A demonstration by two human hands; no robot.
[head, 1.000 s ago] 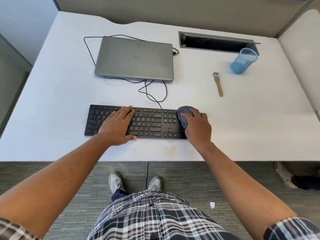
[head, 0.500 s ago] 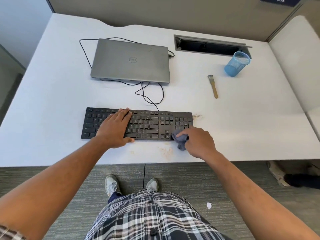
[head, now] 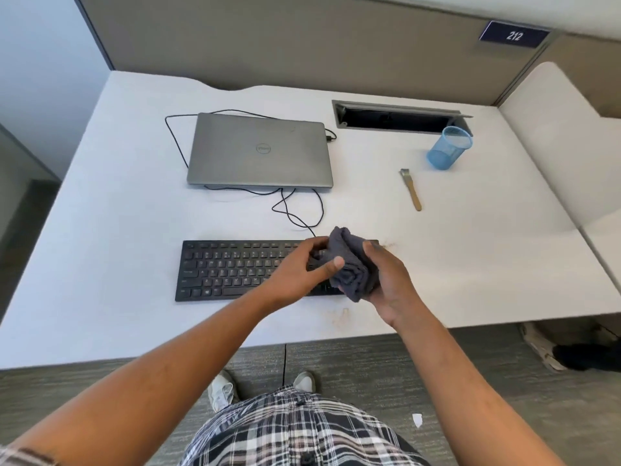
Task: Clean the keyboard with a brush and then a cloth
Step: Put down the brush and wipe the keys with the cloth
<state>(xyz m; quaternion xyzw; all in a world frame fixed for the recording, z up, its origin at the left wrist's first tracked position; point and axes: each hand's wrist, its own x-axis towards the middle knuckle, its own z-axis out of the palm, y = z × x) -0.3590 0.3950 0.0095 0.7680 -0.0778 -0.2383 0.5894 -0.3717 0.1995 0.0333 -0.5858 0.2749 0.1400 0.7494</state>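
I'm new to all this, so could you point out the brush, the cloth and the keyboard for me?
brush (head: pixel 413 193), head view, on its wooden handle.
cloth (head: pixel 349 267), head view, on the bunched grey fabric between both hands.
keyboard (head: pixel 228 270), head view, on the letter keys left of the hands.

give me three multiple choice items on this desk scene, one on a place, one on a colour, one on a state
1. Where does the brush lie?
A. on the laptop
B. on the desk between the mesh cup and the keyboard
C. inside the cup

2. What colour is the mesh cup?
A. blue
B. red
C. black

3. In what state is the laptop?
A. open
B. lid shut
C. standing on edge

Answers: 1 B, the brush lies flat on the white desk just below the cup; 2 A, its mesh is blue; 3 B, only the grey lid shows.
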